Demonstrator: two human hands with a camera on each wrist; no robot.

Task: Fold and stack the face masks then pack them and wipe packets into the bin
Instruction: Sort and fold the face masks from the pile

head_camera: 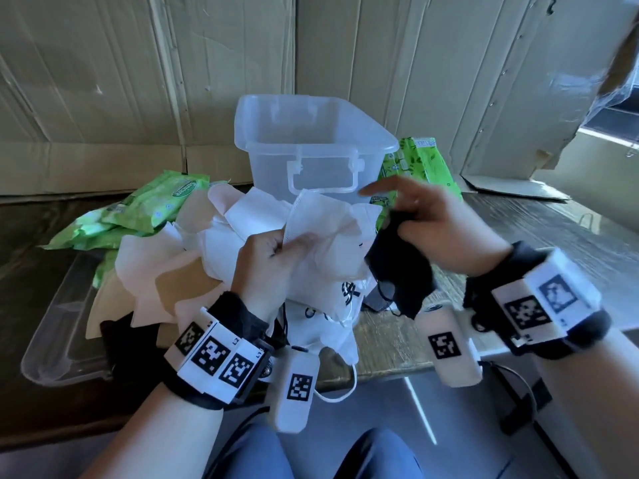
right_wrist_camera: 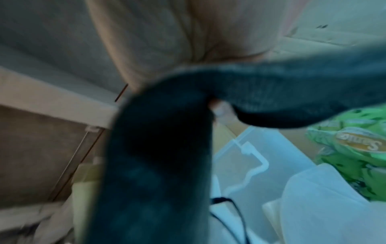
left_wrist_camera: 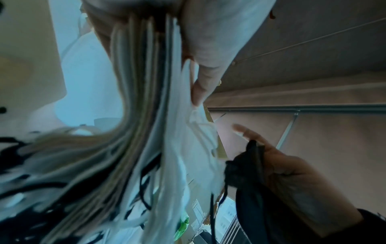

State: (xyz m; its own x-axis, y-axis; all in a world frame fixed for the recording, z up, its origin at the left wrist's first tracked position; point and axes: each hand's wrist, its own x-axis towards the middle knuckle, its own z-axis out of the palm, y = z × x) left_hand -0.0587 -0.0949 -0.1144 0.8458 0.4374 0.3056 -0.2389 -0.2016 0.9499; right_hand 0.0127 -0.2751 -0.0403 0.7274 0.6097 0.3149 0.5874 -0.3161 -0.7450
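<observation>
1. The left hand (head_camera: 273, 261) has its fingers and thumb curled round a thick sheaf of white and beige face masks (head_camera: 242, 229), held fanned above the table (head_camera: 397, 337). The left-wrist view shows many layered edges in that grip, so this is the stack being built. Keep the pinch close to the shared edge so no layer slides out.

2. The right hand (head_camera: 435, 223) pinches one black mask (head_camera: 401, 271) between thumb and lower fingers, forefinger stretched out toward the bin. The mask hangs limp, creased along its middle, with an ear loop dangling. Judging by this, the step in hand is to fold this mask and add it to the sheaf.

3. To do it well, I would bring the halves together along the crease, tuck the loop inside, then lay it flat against the near face of the sheaf and let the left thumb take it.

4. Dark loops trail under the sheaf; they look likely to snag, so lift clear, not drag.

5. The clear bin (head_camera: 311, 150) stands open toward the table's far edge, nothing visible inside.

6. Green wipe packets (head_camera: 152, 205) lie toward the left edge, and more (head_camera: 422, 164) sit just right of the bin, by the far edge.

7. A clear lid (head_camera: 58, 347) lies at the near left corner, under the masks' overhang.
</observation>
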